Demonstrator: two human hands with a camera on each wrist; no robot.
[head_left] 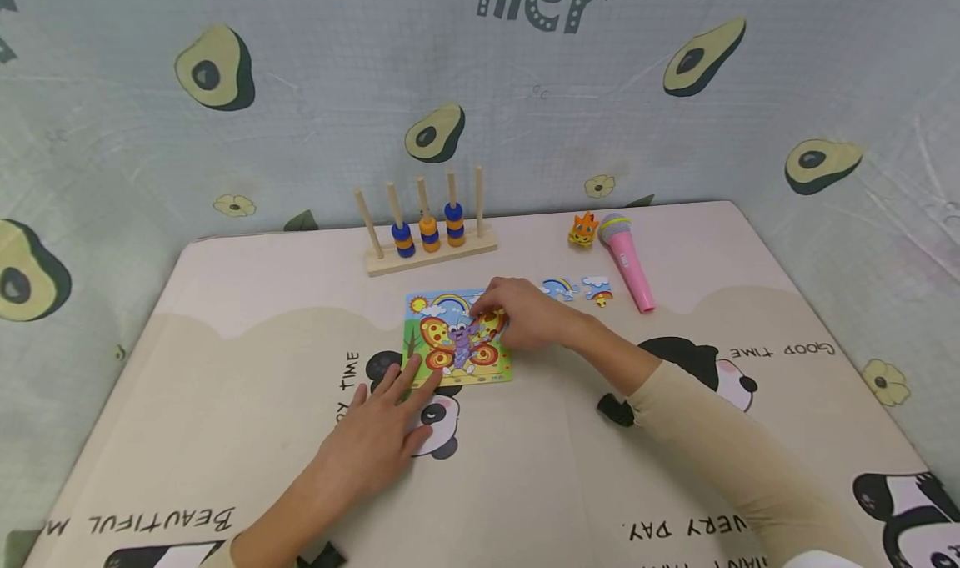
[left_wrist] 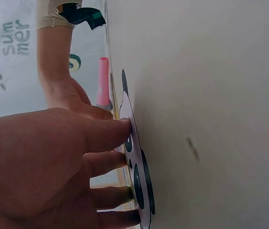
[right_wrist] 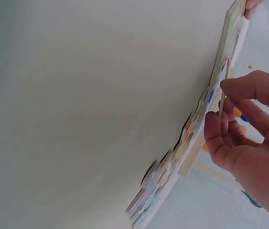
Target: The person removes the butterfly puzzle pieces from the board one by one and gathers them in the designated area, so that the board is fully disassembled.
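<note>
A butterfly jigsaw puzzle [head_left: 457, 372] lies on the table, its picture showing a sun, a rainbow and green grass. My right hand [head_left: 525, 311] is over the puzzle's upper right part. In the right wrist view, that hand [right_wrist: 253, 114] pinches a thin puzzle piece [right_wrist: 222, 102] edge-on between thumb and fingers; its picture is hidden. My left hand [head_left: 375, 434] rests at the puzzle's lower left edge with fingers spread and fairly straight. Two loose puzzle pieces, a rainbow piece [head_left: 560, 289] and a cloud piece [head_left: 597, 289], lie to the right of the right hand.
A wooden peg stand [head_left: 435, 256] with blue and orange rings stands behind the puzzle. Toward the back right are a small orange toy figure [head_left: 582, 229] and a pink toy microphone [head_left: 632, 266]. A panda-print cloth [head_left: 247, 418] covers the table, which meets a patterned backdrop [head_left: 322, 118].
</note>
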